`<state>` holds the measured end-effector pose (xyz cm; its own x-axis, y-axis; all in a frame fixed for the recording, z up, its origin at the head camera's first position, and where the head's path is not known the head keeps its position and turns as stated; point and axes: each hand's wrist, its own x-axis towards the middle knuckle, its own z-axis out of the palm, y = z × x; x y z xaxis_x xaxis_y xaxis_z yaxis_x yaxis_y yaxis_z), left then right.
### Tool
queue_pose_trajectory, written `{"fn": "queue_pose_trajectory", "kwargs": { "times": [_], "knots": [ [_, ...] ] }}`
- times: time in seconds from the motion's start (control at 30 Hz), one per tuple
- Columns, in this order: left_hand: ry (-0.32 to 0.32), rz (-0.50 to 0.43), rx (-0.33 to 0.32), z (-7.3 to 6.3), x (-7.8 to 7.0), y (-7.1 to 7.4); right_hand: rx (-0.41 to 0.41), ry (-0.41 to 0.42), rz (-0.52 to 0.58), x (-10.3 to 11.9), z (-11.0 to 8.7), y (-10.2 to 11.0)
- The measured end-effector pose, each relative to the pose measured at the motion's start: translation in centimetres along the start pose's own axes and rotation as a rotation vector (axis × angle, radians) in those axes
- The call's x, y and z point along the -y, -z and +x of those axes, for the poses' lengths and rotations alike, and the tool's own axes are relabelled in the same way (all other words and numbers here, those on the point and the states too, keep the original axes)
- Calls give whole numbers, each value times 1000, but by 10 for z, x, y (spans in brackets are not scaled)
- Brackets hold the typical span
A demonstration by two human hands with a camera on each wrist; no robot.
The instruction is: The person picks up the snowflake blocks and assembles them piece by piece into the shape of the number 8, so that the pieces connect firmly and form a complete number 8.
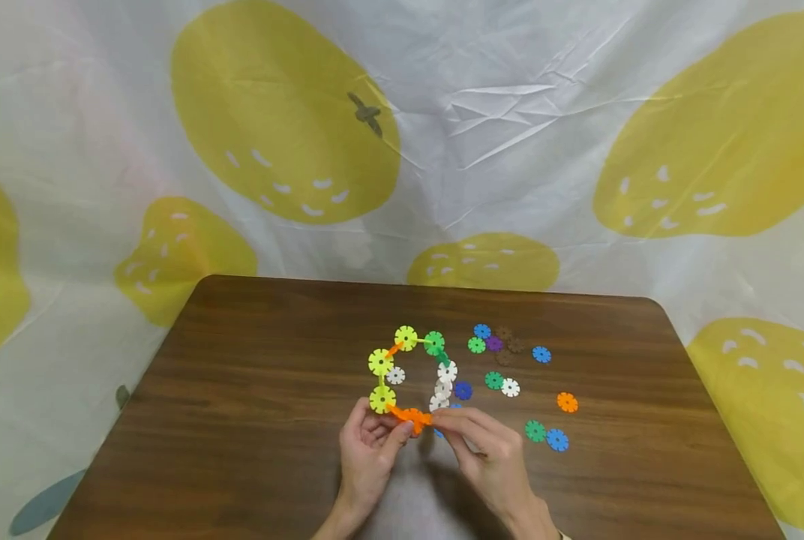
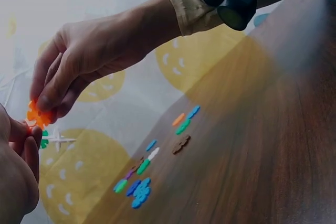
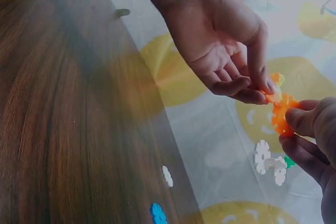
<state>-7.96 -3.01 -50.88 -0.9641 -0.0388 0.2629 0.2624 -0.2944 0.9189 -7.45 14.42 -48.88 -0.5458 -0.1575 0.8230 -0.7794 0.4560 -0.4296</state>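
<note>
Both hands hold up a curved chain of notched interlocking discs in yellow-green, green, white and orange. My left hand (image 1: 367, 461) pinches an orange disc (image 1: 412, 421) at the near end, between thumb and fingers. Another orange disc (image 3: 282, 115) is pinched by my right hand (image 1: 493, 456), edge against the left hand's piece. Yellow-green discs (image 1: 381, 362) rise on the left of the chain, a green disc (image 1: 433, 343) is at the top, and white discs (image 1: 446, 371) run down the right. Whether the white end touches the orange discs, I cannot tell.
Loose discs lie on the brown wooden table (image 1: 253, 420), mostly right of the chain: blue (image 1: 541, 354), brown (image 1: 505, 357), purple (image 1: 494, 343), orange (image 1: 567, 403) and green (image 1: 535, 430). A whitish disc (image 1: 396, 376) shows through the loop. A lemon-patterned cloth (image 1: 496, 150) hangs behind.
</note>
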Motion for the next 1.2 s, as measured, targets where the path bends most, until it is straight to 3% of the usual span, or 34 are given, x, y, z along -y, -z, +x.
{"fn": "queue_pose_trajectory", "kwargs": {
  "times": [0.27,0.4,0.5,0.57,0.63,0.7,0.77,0.83,0.93,1.2],
  "knots": [
    [41,74,2,-2,-5,-3,17,39,33,-3,-4,-1],
    [-38,92,33,-2,-6,-3,-31,46,84,-8,-10,-2],
    [-76,91,45,1,-6,-1,-67,17,55,-12,-16,4],
    [-68,88,22,4,-6,2,-62,-77,-34,-16,-21,15],
    [-45,87,-22,6,-7,5,-6,-254,-170,-20,-28,30],
    [-20,81,-58,7,-7,7,127,-488,-313,-23,-35,46],
    [2,81,-75,7,-7,9,315,-704,-428,-25,-42,60],
    [17,70,-76,7,-7,10,462,-843,-458,-28,-49,68],
    [30,52,-70,6,-7,8,548,-929,-442,-34,-58,68],
    [21,19,-63,6,-6,6,510,-911,-441,-39,-63,57]
  ]
}}
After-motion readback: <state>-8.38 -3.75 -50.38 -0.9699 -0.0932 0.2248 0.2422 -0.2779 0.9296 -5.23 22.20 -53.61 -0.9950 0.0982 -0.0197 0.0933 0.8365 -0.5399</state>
